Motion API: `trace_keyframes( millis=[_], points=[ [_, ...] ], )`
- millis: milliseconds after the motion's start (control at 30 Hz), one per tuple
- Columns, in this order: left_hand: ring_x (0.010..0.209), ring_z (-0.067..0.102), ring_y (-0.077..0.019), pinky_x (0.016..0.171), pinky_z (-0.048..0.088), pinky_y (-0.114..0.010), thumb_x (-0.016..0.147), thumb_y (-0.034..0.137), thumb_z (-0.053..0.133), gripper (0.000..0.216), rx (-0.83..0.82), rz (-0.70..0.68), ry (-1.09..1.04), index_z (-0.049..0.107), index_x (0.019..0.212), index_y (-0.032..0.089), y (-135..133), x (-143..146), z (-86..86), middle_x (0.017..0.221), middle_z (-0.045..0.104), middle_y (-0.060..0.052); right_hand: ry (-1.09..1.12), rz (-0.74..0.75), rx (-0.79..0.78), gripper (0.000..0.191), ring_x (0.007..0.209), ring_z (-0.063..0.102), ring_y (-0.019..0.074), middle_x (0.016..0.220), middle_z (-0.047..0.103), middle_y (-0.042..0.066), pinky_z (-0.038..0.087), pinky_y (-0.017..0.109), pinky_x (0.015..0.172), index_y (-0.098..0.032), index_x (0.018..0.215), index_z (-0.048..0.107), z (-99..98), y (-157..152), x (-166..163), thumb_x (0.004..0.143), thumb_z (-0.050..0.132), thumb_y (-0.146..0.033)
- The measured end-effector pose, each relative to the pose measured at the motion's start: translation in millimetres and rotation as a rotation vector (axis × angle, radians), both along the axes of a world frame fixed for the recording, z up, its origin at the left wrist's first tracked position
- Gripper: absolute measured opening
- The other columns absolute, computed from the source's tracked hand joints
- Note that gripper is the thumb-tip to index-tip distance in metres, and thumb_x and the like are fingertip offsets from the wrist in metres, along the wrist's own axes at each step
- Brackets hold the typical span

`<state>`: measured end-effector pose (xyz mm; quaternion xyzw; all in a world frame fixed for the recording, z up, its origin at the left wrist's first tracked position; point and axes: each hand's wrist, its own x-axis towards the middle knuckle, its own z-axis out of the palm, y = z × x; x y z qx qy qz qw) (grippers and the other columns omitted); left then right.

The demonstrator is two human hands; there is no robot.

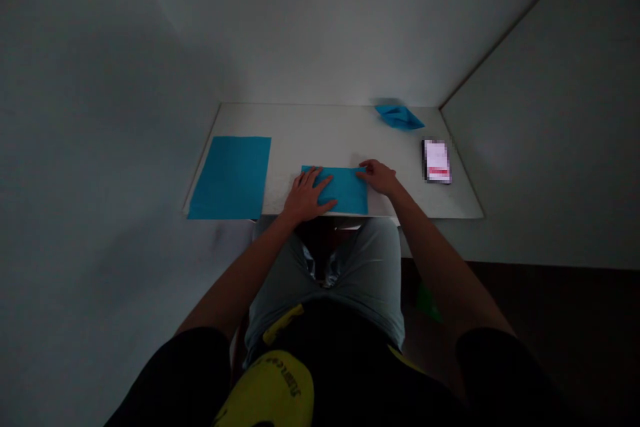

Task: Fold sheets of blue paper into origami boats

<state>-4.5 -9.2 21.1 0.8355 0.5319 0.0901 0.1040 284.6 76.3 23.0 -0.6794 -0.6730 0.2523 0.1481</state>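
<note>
In the head view, a small blue paper (350, 192) lies flat on the white tabletop (320, 130), along the edge nearest the person and just in front of the lap. The left hand (304, 199) is open, its fingers spread over the left part of the paper and pressing it down. The right hand (379, 175) is at the paper's upper right corner with its fingers bent; the light is dim and the hand is small here, so I cannot tell whether it pinches the corner or only rests on it.

To the left, apart from the hands, lies a larger blue sheet (233, 177), flat and with no crease that I can make out. At the back right stands a folded blue paper shape (400, 117), pointed at both ends, and nearer the person, by the right end, lies a phone (437, 161) with its screen lit.

Judging by its smaller size, the paper under the hands has probably been doubled over already. Its visible face is plain, with no corner turned in, so the folding seems at an early stage, with any further creases not yet made.
</note>
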Motion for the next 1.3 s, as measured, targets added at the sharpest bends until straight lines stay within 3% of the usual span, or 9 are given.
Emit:
trace_keyframes(
  millis=[200, 333, 433, 633, 833, 1000, 1100, 1200, 1300],
  points=[
    [0.176, 0.033, -0.0396, 0.143, 0.028, -0.06, 0.108, 0.07, 0.065, 0.083, 0.001, 0.007, -0.012, 0.051, 0.177, 0.026, 1, 2, 1.1, 0.189, 0.037, -0.017, 0.263, 0.208, 0.094, 0.031, 0.103, 0.079, 0.0281, 0.114, 0.087, 0.011, 0.062, 0.045, 0.097, -0.022, 0.119, 0.084, 5.1, -7, -2, 0.102, 0.072, -0.045],
    [0.176, 0.033, -0.0395, 0.143, 0.027, -0.06, 0.107, 0.068, 0.066, 0.083, 0.008, 0.008, -0.032, 0.052, 0.176, 0.024, 0, 2, 0.0, 0.188, 0.038, -0.017, 0.24, 0.412, 0.252, 0.038, 0.125, 0.079, 0.0311, 0.134, 0.085, 0.012, 0.061, 0.052, 0.114, -0.025, 0.127, 0.083, -5.0, -40, -16, 0.109, 0.066, -0.054],
    [0.175, 0.035, -0.0397, 0.143, 0.028, -0.061, 0.107, 0.066, 0.065, 0.081, 0.013, 0.019, -0.056, 0.053, 0.175, 0.023, -1, 3, -2.5, 0.188, 0.039, -0.016, 0.111, 0.527, 0.313, 0.04, 0.146, 0.071, 0.0319, 0.156, 0.077, 0.011, 0.052, 0.056, 0.127, -0.027, 0.137, 0.081, -16.4, -66, -25, 0.117, 0.053, -0.048],
    [0.172, 0.037, -0.0364, 0.141, 0.03, -0.055, 0.114, 0.052, 0.052, 0.069, -0.036, 0.161, -0.103, 0.051, 0.171, 0.014, 16, 1, -0.8, 0.184, 0.045, -0.019, -0.105, 0.493, 0.377, 0.046, 0.159, 0.059, 0.0318, 0.172, 0.064, 0.01, 0.044, 0.058, 0.129, -0.025, 0.158, 0.069, -25.7, -89, -32, 0.12, 0.045, -0.035],
    [0.158, 0.048, -0.0453, 0.131, 0.037, -0.059, 0.091, 0.057, 0.088, 0.075, -0.098, 0.321, -0.067, 0.063, 0.149, 0.016, 59, -19, 19.6, 0.168, 0.054, -0.024, -0.208, 0.496, 0.359, 0.05, 0.156, 0.055, 0.0348, 0.176, 0.06, 0.005, 0.043, 0.056, 0.125, -0.029, 0.165, 0.064, -23.0, -89, -34, 0.119, 0.045, -0.036],
    [0.143, 0.062, -0.0443, 0.124, 0.045, -0.062, 0.079, 0.042, 0.1, 0.064, -0.215, 0.339, -0.119, 0.064, 0.127, 0.02, 79, -26, 26.7, 0.146, 0.069, -0.021, -0.212, 0.499, 0.355, 0.051, 0.147, 0.057, 0.036, 0.177, 0.06, 0.004, 0.043, 0.057, 0.122, -0.03, 0.165, 0.065, -22.1, -91, -34, 0.119, 0.044, -0.037],
    [0.129, 0.073, -0.0352, 0.118, 0.054, -0.054, 0.086, 0.031, 0.092, 0.058, -0.251, 0.266, -0.345, 0.06, 0.133, 0.021, 76, -25, 23.7, 0.137, 0.077, -0.016, -0.21, 0.5, 0.353, 0.052, 0.146, 0.056, 0.0365, 0.177, 0.06, 0.004, 0.043, 0.057, 0.122, -0.03, 0.165, 0.065, -21.6, -91, -34, 0.119, 0.044, -0.038],
    [0.137, 0.074, -0.0289, 0.119, 0.057, -0.045, 0.099, 0.035, 0.078, 0.049, -0.21, 0.085, -0.539, 0.06, 0.143, 0.022, 56, -21, 16.0, 0.145, 0.077, -0.014, -0.2, 0.496, 0.356, 0.052, 0.146, 0.056, 0.0372, 0.177, 0.059, 0.005, 0.043, 0.058, 0.122, -0.03, 0.166, 0.064, -21.8, -91, -35, 0.119, 0.044, -0.038],
    [0.156, 0.063, -0.0315, 0.134, 0.047, -0.05, 0.11, 0.047, 0.064, 0.059, -0.156, -0.071, -0.399, 0.057, 0.161, 0.018, 25, -15, 3.4, 0.166, 0.067, -0.018, -0.175, 0.483, 0.355, 0.051, 0.148, 0.056, 0.0379, 0.176, 0.061, 0.003, 0.044, 0.059, 0.122, -0.031, 0.165, 0.065, -22.9, -90, -35, 0.118, 0.046, -0.038]
  ],
)
